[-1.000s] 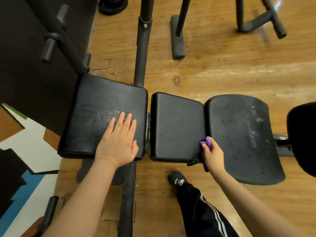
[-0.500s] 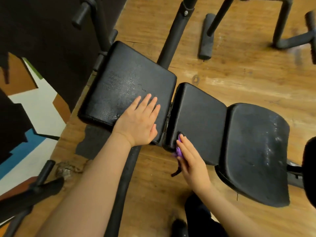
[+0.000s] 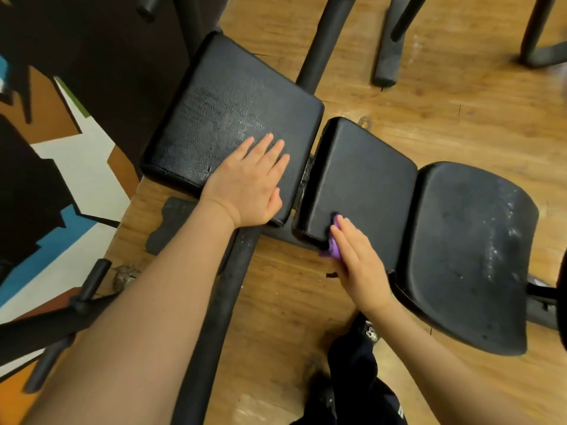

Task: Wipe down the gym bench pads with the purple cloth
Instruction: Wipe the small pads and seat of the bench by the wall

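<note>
**Now the cloth works the middle pad's near corner**

Now the right hand (image 3: 357, 259), fingers straight and pressed together, has slid the purple cloth (image 3: 333, 245) from the seam by the seat pad (image 3: 469, 256) leftward to the middle pad (image 3: 362, 182) corner; that near edge looks nearly done. The left hand (image 3: 248, 185) stays flat, fingers slightly spread, on the large pad (image 3: 227, 118), covering the surface beneath them. A frame tube (image 3: 214, 317) runs below.
</note>
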Demonstrator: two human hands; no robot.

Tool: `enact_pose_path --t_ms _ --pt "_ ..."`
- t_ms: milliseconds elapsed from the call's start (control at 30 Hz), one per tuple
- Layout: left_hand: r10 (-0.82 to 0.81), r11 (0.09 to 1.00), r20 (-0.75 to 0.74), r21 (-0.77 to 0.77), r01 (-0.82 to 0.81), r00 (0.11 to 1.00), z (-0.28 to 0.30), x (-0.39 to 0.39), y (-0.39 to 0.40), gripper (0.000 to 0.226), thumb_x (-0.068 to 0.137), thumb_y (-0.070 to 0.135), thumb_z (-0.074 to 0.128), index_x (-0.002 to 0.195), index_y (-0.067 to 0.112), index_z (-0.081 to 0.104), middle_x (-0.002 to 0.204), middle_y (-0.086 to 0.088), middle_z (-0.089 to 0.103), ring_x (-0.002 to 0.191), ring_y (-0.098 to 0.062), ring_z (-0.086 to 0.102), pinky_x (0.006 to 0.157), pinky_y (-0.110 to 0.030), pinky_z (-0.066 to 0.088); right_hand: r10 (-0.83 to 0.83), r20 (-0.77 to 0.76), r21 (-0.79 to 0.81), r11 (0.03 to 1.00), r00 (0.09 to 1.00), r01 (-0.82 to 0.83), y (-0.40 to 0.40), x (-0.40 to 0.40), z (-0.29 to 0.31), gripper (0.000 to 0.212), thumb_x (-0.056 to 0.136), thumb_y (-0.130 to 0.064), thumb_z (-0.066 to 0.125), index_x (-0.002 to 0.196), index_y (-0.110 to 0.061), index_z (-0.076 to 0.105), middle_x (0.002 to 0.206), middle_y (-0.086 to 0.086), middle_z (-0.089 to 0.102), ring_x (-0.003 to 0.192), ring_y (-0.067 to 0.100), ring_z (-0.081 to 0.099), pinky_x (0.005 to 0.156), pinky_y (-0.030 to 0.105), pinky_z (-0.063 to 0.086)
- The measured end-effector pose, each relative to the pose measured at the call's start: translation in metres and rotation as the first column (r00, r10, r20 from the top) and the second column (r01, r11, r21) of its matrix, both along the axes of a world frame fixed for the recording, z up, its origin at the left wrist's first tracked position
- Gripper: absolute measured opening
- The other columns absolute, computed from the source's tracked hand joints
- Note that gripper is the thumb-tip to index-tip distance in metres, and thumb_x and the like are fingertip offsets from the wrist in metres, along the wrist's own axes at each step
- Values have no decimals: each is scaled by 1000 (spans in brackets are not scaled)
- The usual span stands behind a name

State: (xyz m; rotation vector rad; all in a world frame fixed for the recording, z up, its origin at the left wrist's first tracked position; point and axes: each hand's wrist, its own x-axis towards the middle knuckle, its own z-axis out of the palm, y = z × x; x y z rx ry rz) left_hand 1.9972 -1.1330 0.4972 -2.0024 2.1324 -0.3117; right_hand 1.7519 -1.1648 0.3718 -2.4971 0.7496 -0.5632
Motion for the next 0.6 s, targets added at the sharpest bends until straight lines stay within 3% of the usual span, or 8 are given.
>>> enact_pose_path --t_ms 100,200,267,400,533,600 --pt "-6 1000 -1 -7 6 1000 0 1 0 63 80 32 30 124 -2 59 131 -23 56 123 -38 51 102 -50 40 -180 -80 111 976 980 189 -3 -45 -14 76 73 11 70 138 -6 34 144 9 30 134 23 29 107 44 32" --pt "-11 1000 6 -9 11 1000 0 1 0 63 81 32 29 126 -2 57 132 -24 54 124 -39 50 103 -50 38 -298 -25 134 945 954 298 6 -37 -10 56 79 9 60 132 3 44 142 10 33 132 23 29 105 47 33" --pt "-2 1000 5 0 2 1000 -1 1 0 63 81 32 29 127 -3 56 132 -24 53 125 -39 49 104 -50 37 -264 65 137 957 962 254 15 -7 0 56 78 11 59 131 2 44 142 15 36 132 24 30 104 49 34" --pt "5 1000 10 10 -5 1000 -1 0 1 63 81 32 29 128 -3 55 134 -24 52 126 -39 47 105 -50 35 -131 140 47 991 981 126 26 50 18 78 60 22 67 131 2 41 137 25 43 129 34 36 107 45 29" --pt "0 1000 3 16 0 1000 0 1 1 62 82 31 30 129 -3 54 134 -25 52 126 -40 47 104 -50 36 -53 69 8 999 996 52 12 12 1 82 62 21 68 134 -2 35 140 23 40 131 30 33 110 41 28" --pt "2 1000 -2 17 -2 1000 -1 1 1 62 83 31 30 129 -3 54 135 -25 51 127 -40 47 105 -51 35 -104 13 20 994 994 104 2 -29 -17 83 65 22 67 136 -4 32 142 18 36 132 28 31 110 41 29"
